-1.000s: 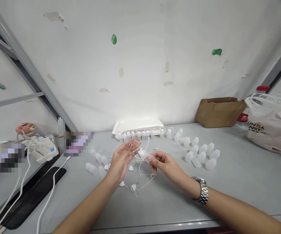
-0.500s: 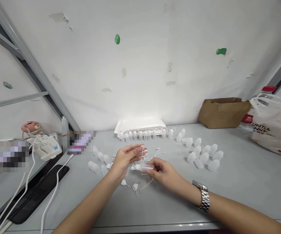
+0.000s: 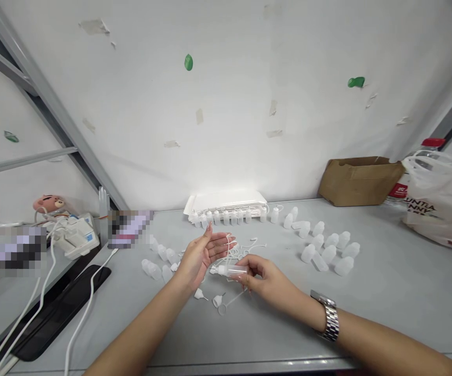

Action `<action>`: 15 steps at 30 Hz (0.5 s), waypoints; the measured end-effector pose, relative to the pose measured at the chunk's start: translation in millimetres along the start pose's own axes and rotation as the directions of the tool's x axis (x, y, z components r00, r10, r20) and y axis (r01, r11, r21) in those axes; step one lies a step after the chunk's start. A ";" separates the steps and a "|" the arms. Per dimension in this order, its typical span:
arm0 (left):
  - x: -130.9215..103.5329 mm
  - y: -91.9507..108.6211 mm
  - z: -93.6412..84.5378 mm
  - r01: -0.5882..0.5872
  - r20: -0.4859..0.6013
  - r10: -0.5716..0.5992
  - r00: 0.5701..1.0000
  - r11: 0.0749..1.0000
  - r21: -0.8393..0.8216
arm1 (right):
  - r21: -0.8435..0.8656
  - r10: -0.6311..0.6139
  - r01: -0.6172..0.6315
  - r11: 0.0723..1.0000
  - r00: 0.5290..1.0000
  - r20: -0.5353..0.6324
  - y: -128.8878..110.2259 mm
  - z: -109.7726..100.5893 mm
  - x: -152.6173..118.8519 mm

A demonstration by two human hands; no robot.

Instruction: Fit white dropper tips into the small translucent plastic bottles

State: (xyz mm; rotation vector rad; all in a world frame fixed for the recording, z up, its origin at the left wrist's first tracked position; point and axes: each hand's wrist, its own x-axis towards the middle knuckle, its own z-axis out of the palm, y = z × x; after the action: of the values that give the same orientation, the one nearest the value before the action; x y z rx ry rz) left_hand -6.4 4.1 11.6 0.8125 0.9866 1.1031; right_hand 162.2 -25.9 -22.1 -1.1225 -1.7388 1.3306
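Between thumb and fingers of my right hand [image 3: 255, 272] is a small translucent bottle [image 3: 235, 270], lying sideways with its white cap end toward the left. My left hand [image 3: 207, 255] is open beside that end, palm showing, thumb raised and fingers stretched to the right. A thin white strap rises from the cap end to my left fingertips; whether they touch it I cannot tell. Behind my hands lies a tangle of white ring straps [image 3: 245, 250]. Nearer the front edge are a white needle cap [image 3: 218, 300] and a loose ring strap [image 3: 222, 309].
Capped bottles stand in a row along white packets [image 3: 229, 199]. More bottles [image 3: 329, 254] stand to the right and others [image 3: 154, 270] lie left. A cardboard box [image 3: 361, 183] and plastic bag [image 3: 441, 201] are at the right rear; a black tray [image 3: 63, 313] and cables are left.
My left thumb has lifted away from its fingers, and the hand has opened with its palm more visible. My right hand still holds the bottle in nearly the same place.
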 end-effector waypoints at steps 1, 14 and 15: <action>0.3 0.1 -0.1 -0.006 -0.002 0.006 1.000 1.000 -0.001 | -0.012 -0.002 0.002 1.000 1.000 0.000 -0.6 0.0 -0.7; 4.2 -1.4 -4.7 -0.106 -0.031 0.103 0.994 0.986 -0.126 | -0.063 -0.028 0.028 0.998 1.000 -0.011 -11.2 -0.8 -5.0; 4.3 -1.6 -4.9 -0.108 -0.023 0.106 0.994 0.986 -0.128 | -0.065 -0.031 0.030 0.997 0.999 -0.010 -11.3 -0.7 -5.5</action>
State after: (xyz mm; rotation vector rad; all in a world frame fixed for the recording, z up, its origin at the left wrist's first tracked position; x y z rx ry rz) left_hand -9.8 8.1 7.4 0.7589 0.8834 1.2547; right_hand 162.5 -31.9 -11.0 -1.1326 -1.7951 1.2554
